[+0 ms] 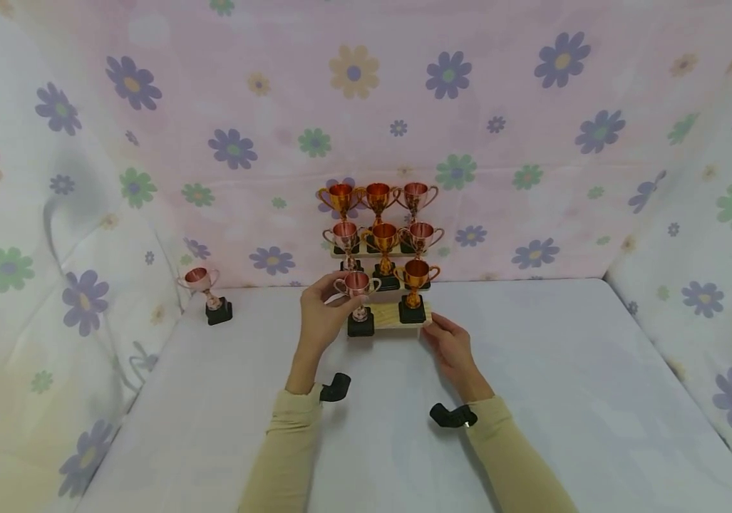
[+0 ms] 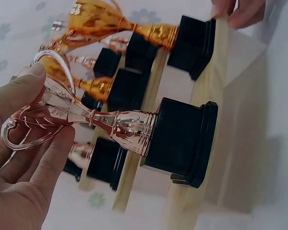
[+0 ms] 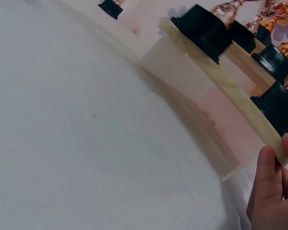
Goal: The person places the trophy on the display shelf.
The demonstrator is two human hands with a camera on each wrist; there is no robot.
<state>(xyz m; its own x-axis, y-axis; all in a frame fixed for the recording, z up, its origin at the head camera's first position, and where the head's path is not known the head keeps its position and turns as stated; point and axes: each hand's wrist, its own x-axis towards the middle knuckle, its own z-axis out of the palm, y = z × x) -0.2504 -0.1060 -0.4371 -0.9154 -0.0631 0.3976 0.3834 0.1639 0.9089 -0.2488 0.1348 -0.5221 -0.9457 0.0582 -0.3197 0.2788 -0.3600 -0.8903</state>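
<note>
My left hand (image 1: 322, 317) grips the cup of a rose-gold trophy (image 2: 129, 129), thumb on one side and fingers on the other. Its black base is at the left end of the front wooden shelf (image 1: 386, 315); whether it bears fully on the board I cannot tell. At the right end of that board, my right hand (image 1: 452, 347) pinches the edge between thumb and fingers, close by a gold trophy (image 1: 414, 285) standing there. Behind, on the two higher steps, several gold and rose-gold trophies (image 1: 378, 199) stand in rows of three.
Another rose-gold trophy (image 1: 208, 292) stands apart at the table's left back. A white cloth covers the table (image 1: 564, 399). Flower-print fabric (image 1: 398, 92) hangs behind and along both sides. The front shelf sits on a pale translucent support (image 3: 201, 100).
</note>
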